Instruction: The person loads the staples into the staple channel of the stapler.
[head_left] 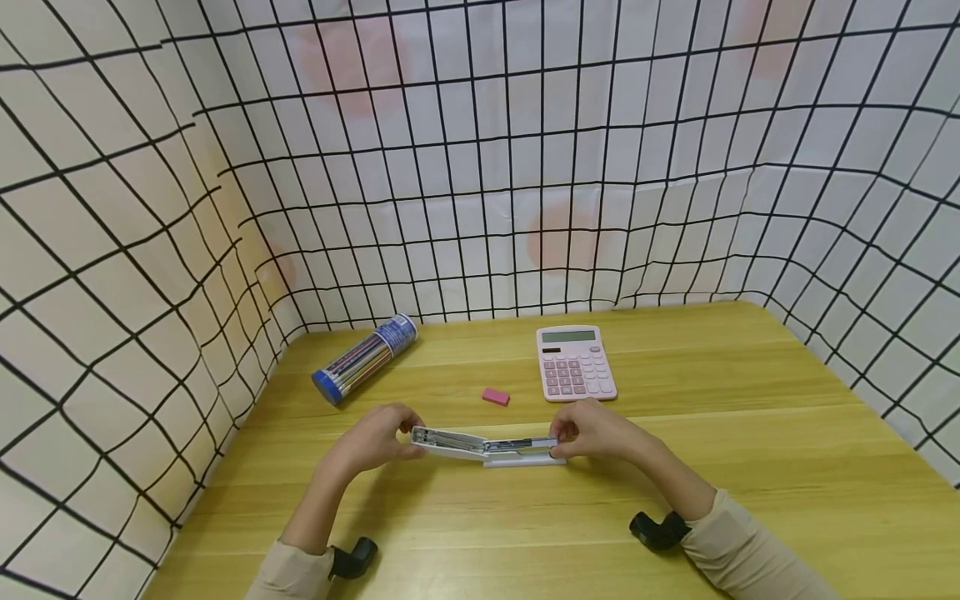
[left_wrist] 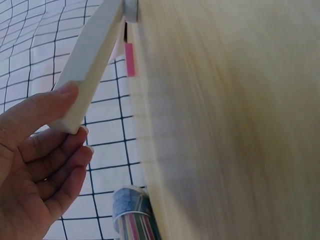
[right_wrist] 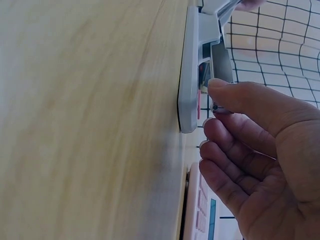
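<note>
A white stapler lies spread wide open, its top arm swung out to the left and its base flat on the table. The left hand pinches the far end of the top arm between thumb and fingers, a little above the table. At the other end, the right hand pinches the tip of the metal staple channel between thumb and forefinger. That channel is lifted slightly off the base. In the head view, a strip that may be staples shows in the channel; its detail is too small to tell.
Behind the stapler lies a pink eraser. A pink calculator sits further back to the right. A clear tube of pencils with a blue cap lies at the back left. Grid-patterned cloth walls the wooden table.
</note>
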